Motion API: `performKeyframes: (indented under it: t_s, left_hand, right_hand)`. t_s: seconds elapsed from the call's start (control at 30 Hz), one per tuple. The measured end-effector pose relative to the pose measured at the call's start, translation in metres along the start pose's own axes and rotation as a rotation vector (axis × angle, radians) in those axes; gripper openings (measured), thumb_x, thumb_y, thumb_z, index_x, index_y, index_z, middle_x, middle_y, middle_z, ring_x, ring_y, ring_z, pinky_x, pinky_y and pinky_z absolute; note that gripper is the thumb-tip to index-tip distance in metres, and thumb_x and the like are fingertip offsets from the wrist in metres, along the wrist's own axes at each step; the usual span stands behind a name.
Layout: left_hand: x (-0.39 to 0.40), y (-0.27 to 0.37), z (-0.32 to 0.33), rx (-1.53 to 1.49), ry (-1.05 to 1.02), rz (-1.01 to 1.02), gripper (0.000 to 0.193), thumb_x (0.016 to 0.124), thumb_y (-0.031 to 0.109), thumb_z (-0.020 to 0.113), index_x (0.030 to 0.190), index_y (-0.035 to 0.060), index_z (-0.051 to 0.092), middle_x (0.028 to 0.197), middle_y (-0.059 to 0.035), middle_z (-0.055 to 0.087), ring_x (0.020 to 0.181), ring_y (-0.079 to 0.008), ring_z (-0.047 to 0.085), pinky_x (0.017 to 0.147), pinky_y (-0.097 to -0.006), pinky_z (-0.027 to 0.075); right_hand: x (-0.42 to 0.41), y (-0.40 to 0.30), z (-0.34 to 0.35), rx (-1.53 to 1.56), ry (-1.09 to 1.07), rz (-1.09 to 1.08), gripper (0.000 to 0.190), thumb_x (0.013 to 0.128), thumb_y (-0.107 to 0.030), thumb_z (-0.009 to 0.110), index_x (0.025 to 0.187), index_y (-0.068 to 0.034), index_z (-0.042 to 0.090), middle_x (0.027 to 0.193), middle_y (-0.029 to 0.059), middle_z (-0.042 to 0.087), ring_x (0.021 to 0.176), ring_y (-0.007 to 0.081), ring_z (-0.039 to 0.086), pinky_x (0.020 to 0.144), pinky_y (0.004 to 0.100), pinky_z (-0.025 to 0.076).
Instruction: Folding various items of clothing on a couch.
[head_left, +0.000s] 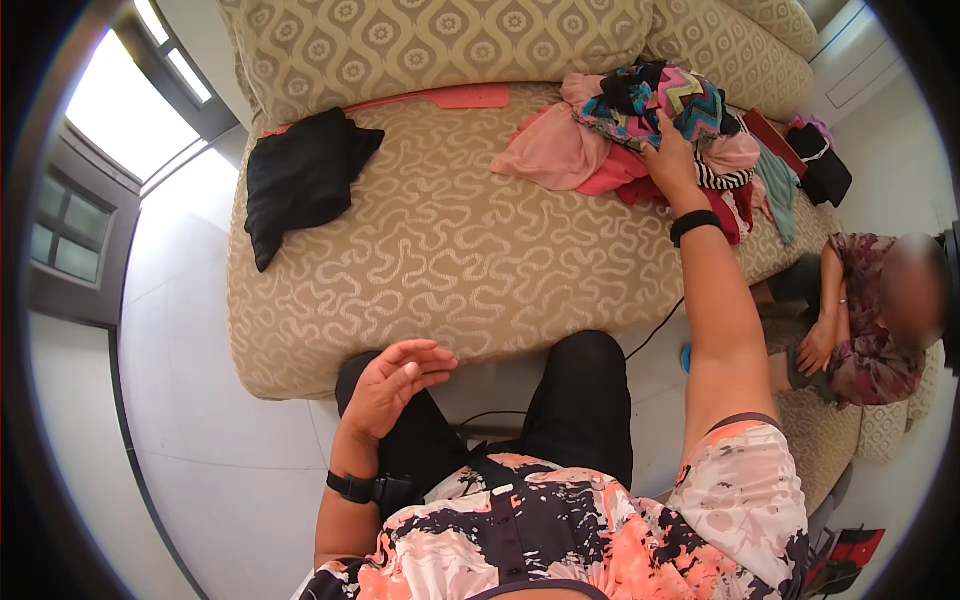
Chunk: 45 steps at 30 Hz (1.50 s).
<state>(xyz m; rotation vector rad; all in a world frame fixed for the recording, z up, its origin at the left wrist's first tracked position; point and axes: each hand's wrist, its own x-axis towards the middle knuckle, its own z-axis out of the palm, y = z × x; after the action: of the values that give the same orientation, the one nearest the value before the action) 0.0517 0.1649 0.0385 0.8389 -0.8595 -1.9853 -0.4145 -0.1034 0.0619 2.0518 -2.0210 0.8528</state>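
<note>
My right hand (673, 159) reaches onto a heap of clothes on the patterned sofa seat (450, 225). Its fingers touch a multicoloured zigzag garment (679, 101) on top; whether they grip the cloth cannot be told. Around it in the heap are a pink garment (559, 150), a black-and-white striped piece (724, 177), a dark red one (739, 214) and a pale green one (778, 187). Over my lap, by the seat's front edge, my left hand (397, 382) hangs with its fingers apart, holding nothing. A black garment (311, 180) lies folded at the seat's left end.
A flat pink-red strip (472, 96) lies against the backrest (450, 37). Beyond the heap are a dark red flat object (776, 142) and a black item (821, 161). Another person (874, 322) sits at the right. A thin black cable (656, 330) runs below the sofa edge.
</note>
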Motion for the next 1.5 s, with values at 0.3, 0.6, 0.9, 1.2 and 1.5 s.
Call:
performKeyframes:
  t_s: [0.3, 0.6, 0.9, 1.2, 1.5]
  left_hand:
    - [0.004, 0.002, -0.003, -0.105, -0.033, -0.013, 0.039, 0.098, 0.021, 0.056, 0.13, 0.0006, 0.049, 0.125, -0.0193, 0.059, 0.12, -0.0341, 0.055, 0.103, -0.0461, 0.044]
    - [0.003, 0.002, -0.004, -0.097, -0.059, -0.047, 0.041, 0.099, 0.021, 0.054, 0.133, 0.0002, 0.046, 0.127, -0.0195, 0.058, 0.121, -0.0334, 0.055, 0.102, -0.0454, 0.045]
    - [-0.002, 0.002, 0.006, -0.034, -0.03, -0.08, 0.056, 0.094, 0.017, 0.06, 0.143, 0.0026, 0.036, 0.134, -0.0191, 0.052, 0.122, -0.0325, 0.054, 0.103, -0.0437, 0.045]
    - [-0.019, -0.038, 0.031, 0.428, -0.15, -0.014, 0.07, 0.082, 0.004, 0.073, 0.143, 0.0029, 0.039, 0.132, -0.0062, 0.055, 0.117, -0.0131, 0.053, 0.1, -0.0328, 0.044]
    - [-0.069, 0.009, 0.026, 0.336, 0.011, 0.162, 0.037, 0.095, 0.009, 0.051, 0.131, -0.0018, 0.054, 0.122, -0.0078, 0.062, 0.109, -0.0131, 0.057, 0.098, -0.0275, 0.044]
  right_hand:
    - [-0.003, 0.012, -0.011, 0.032, 0.161, 0.1, 0.008, 0.081, -0.01, 0.065, 0.086, -0.005, 0.067, 0.085, 0.0148, 0.065, 0.084, 0.035, 0.061, 0.075, 0.046, 0.047]
    - [-0.075, -0.102, -0.092, 0.662, 0.102, 0.172, 0.009, 0.088, -0.009, 0.064, 0.084, -0.002, 0.062, 0.079, 0.0021, 0.064, 0.074, 0.0106, 0.059, 0.068, 0.0268, 0.047]
    - [-0.236, -0.243, -0.129, 1.137, -0.638, -0.249, 0.005, 0.084, -0.005, 0.067, 0.088, -0.006, 0.063, 0.087, 0.0059, 0.061, 0.09, 0.0239, 0.057, 0.084, 0.0339, 0.044]
    - [-0.276, -0.28, -0.136, 1.433, -0.966, -0.41, 0.006, 0.086, -0.008, 0.067, 0.089, -0.006, 0.063, 0.088, 0.0028, 0.061, 0.087, 0.0209, 0.056, 0.082, 0.0326, 0.043]
    - [-0.268, -0.265, -0.142, 1.195, -0.67, -0.249, 0.048, 0.08, -0.005, 0.071, 0.125, -0.007, 0.056, 0.131, 0.0133, 0.052, 0.116, 0.0288, 0.053, 0.097, 0.0375, 0.045]
